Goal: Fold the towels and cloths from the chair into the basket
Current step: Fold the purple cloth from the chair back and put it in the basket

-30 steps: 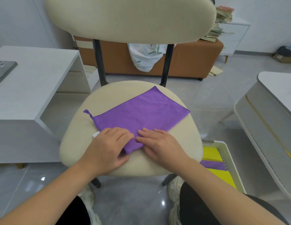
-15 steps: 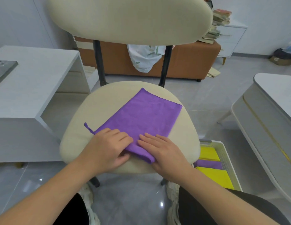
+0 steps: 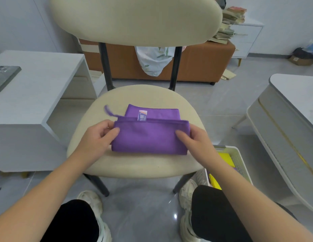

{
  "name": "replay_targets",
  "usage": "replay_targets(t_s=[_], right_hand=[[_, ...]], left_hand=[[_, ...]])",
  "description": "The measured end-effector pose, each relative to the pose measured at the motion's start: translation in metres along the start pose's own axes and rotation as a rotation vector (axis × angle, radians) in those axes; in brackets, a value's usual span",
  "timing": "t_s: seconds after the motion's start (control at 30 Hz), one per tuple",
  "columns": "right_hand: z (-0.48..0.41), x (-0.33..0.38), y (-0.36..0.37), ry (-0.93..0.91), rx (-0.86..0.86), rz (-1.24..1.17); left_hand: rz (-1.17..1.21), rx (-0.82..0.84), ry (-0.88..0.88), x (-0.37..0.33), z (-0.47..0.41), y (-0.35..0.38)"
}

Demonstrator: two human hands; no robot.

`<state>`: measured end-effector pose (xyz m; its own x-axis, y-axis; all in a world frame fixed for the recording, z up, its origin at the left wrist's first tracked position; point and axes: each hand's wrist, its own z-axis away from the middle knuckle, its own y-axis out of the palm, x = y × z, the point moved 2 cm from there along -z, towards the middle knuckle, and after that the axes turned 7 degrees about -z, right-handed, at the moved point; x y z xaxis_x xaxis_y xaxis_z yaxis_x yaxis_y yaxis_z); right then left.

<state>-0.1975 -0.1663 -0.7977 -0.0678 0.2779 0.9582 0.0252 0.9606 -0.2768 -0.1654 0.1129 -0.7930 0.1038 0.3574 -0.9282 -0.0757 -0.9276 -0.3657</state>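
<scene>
A purple cloth (image 3: 148, 137) lies on the cream chair seat (image 3: 143, 165), its near half lifted and doubled over toward the far half. A white label and a small loop show at its far edge. My left hand (image 3: 100, 137) pinches the cloth's left end between thumb and fingers. My right hand (image 3: 196, 138) pinches the right end the same way. The white slatted basket (image 3: 239, 159) stands on the floor to the right of the chair, with folded yellow cloths (image 3: 225, 158) inside; my right forearm hides part of it.
A white desk (image 3: 35, 95) with a phone (image 3: 3, 77) stands at the left. A grey-white table (image 3: 292, 119) is at the right. Behind the chair are an orange bench (image 3: 196, 62) with a patterned cloth and a stack of books. My knees and shoes are below.
Both hands lifted the cloth's near edge and brought it over toward the far side, making a narrower folded band. The cloth now lies square to me instead of slanted.
</scene>
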Motion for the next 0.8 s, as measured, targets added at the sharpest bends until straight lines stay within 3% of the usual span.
replay_targets(t_s=[0.23, 0.37, 0.67, 0.8], right_hand=[[-0.045, 0.000, 0.003, 0.249, -0.122, -0.037], [-0.069, -0.001, 0.005, 0.247, -0.178, 0.058], [-0.098, -0.017, 0.014, 0.194, -0.232, 0.519], [-0.103, -0.020, 0.013, 0.257, -0.248, 0.495]], left_hand=[[-0.276, -0.156, -0.137, -0.013, -0.037, 0.023], [-0.372, -0.230, -0.179, -0.014, -0.062, 0.032], [-0.731, -0.156, -0.335, 0.010, -0.096, 0.050], [-0.889, -0.191, -0.360, 0.009, -0.098, 0.054]])
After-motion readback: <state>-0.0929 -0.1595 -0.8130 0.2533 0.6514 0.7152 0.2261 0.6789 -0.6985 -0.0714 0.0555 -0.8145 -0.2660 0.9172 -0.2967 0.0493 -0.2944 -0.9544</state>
